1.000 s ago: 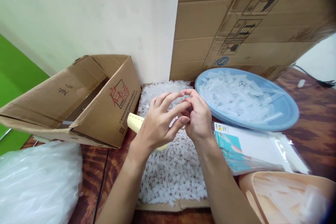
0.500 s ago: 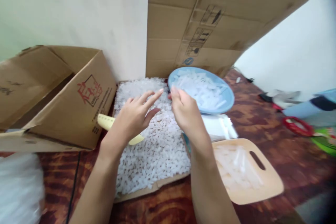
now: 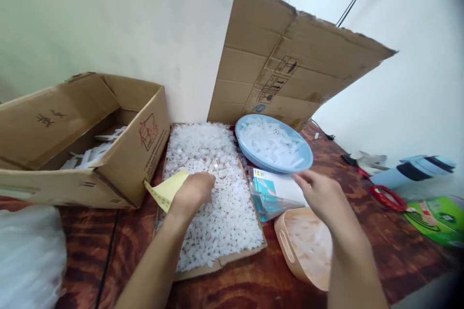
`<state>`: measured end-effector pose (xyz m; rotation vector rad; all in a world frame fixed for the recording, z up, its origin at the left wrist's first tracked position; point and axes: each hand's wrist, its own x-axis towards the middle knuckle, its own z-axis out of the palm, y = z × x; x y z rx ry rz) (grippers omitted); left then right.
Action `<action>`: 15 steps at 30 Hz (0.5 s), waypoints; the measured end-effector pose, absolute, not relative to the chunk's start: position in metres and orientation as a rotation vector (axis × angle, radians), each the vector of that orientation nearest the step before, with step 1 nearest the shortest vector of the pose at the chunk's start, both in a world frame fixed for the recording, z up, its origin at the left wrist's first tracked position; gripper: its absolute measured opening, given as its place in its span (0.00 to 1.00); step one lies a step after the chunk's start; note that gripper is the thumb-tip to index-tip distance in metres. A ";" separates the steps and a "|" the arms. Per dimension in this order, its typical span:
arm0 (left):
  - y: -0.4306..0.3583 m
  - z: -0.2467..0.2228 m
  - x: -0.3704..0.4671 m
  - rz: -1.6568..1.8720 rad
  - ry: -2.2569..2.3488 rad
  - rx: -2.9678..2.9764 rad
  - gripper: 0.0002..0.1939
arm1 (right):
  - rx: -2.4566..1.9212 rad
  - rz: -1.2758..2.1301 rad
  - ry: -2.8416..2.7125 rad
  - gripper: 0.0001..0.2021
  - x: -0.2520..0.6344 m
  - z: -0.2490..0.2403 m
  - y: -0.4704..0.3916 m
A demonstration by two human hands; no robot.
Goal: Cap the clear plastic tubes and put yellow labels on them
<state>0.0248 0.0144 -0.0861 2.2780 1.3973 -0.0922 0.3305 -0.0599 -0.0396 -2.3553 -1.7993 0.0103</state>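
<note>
Left hand (image 3: 195, 190) curls low over the white pieces (image 3: 224, 217), its fingers closed on the right end of a yellow sheet (image 3: 166, 190), though the fingertips are hidden. Right hand (image 3: 321, 195) is well apart, thumb and fingers bent together near the flat packs (image 3: 266, 190) and the lower rim of the blue basin (image 3: 253, 155); whether anything is between them cannot be told.

The yellow sheet looks thin and bent, so a light, even grip should suit it better than a squeeze. Its free end points toward the cardboard box (image 3: 126, 174), and the person would do well to keep that end clear of the box wall. Since the pieces run almost to the edges of the cardboard (image 3: 237, 257), the left hand should keep from sweeping sideways, which could scatter some onto the surface (image 3: 232, 289). On the other side, the right forearm passes over the beige tub (image 3: 297, 268); a raised elbow should spare its rim a knock.
</note>
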 end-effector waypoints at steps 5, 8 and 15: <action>0.018 -0.083 0.030 -0.301 1.350 2.228 0.13 | -2.547 0.168 -2.050 0.11 0.305 -0.034 0.068; 0.019 -0.085 0.027 -0.270 1.346 2.223 0.16 | -2.633 0.208 -2.122 0.18 0.294 -0.046 0.103; 0.027 -0.096 0.015 0.039 1.335 2.204 0.14 | -2.570 -0.130 -1.994 0.13 0.291 -0.020 0.103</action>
